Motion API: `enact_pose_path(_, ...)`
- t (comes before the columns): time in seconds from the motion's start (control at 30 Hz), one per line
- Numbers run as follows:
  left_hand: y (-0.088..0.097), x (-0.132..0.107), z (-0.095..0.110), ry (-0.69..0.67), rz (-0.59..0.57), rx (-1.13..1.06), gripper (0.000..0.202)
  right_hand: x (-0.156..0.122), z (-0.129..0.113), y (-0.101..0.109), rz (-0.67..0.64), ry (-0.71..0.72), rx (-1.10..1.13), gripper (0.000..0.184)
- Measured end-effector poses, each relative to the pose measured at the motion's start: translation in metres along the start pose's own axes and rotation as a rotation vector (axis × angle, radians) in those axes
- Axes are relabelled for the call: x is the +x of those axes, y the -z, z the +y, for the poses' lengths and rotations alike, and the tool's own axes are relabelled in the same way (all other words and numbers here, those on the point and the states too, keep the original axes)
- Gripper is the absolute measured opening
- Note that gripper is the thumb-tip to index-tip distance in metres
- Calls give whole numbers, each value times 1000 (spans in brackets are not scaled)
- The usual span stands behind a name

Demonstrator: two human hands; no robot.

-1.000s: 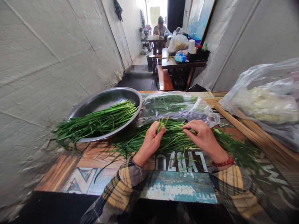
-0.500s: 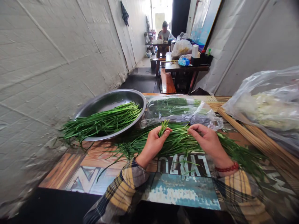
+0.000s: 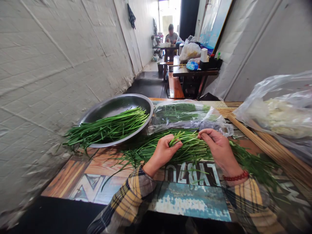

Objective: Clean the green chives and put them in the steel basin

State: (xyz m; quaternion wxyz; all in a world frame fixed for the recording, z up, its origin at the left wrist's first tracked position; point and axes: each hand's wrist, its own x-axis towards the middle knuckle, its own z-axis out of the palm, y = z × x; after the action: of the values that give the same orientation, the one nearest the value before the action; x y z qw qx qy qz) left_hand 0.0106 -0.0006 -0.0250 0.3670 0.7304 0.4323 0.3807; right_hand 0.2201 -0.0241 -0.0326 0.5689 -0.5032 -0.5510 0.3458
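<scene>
My left hand (image 3: 164,151) is closed round a small bunch of garlic chives (image 3: 175,138), whose pale cut ends poke out above the thumb. To its right my right hand (image 3: 216,148), a red beaded bracelet at the wrist, has thumb and fingertips pinched together; whatever sits between them is too small to make out. Beneath both hands a loose pile of chives (image 3: 195,148) lies across the table. A steel basin (image 3: 114,103) at the left holds a thick heap of chives (image 3: 117,125), leaves hanging over its rim.
Behind the pile lies a clear plastic bag (image 3: 180,112) of more chives. Bamboo sticks (image 3: 258,138) and a bag of pale shredded food (image 3: 285,113) are at the right. Farther back, a person (image 3: 171,37) sits at a table beyond another cluttered table (image 3: 187,72).
The chives in my left hand have tipped to the right, and that hand has shifted slightly right and down. My right hand has moved slightly right, still pinched.
</scene>
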Motion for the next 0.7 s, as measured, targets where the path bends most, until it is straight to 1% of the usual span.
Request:
enact_pose_path(0.03,0,0,0,3,1,9,23,0,-1,1,15,16,-14,16)
enact_pose_path(0.1,0,0,1,2,-3,21,24,1,-3,2,-22,84,-103,17)
enact_pose_path(0.2,1,0,3,-18,-13,28,24,0,-9,0,-123,283,-315,13)
enact_pose_path(0.27,1,0,4,-27,-15,27,25,0,-11,-4,-135,404,-425,11)
enact_pose_path(0.37,0,-1,6,-39,-23,31,27,-2,-13,-11,-129,470,-483,14)
enact_pose_path(0.43,-1,-1,6,-67,-49,46,26,-4,-14,-14,-153,472,-458,15)
enact_pose_path(0.5,-2,-1,6,-106,-81,67,27,-4,-12,-13,-172,425,-407,17)
enact_pose_path(0.57,-2,-1,4,-129,-96,81,32,-3,-10,-8,-112,313,-337,20)
enact_pose_path(0.63,-1,0,4,-122,-72,82,33,-1,-7,-1,2,199,-281,23)
enact_pose_path(0.67,0,0,4,-111,-50,77,33,0,-5,2,38,167,-274,24)
enact_pose_path(0.7,1,0,4,-100,-28,69,31,2,-4,5,38,162,-288,26)
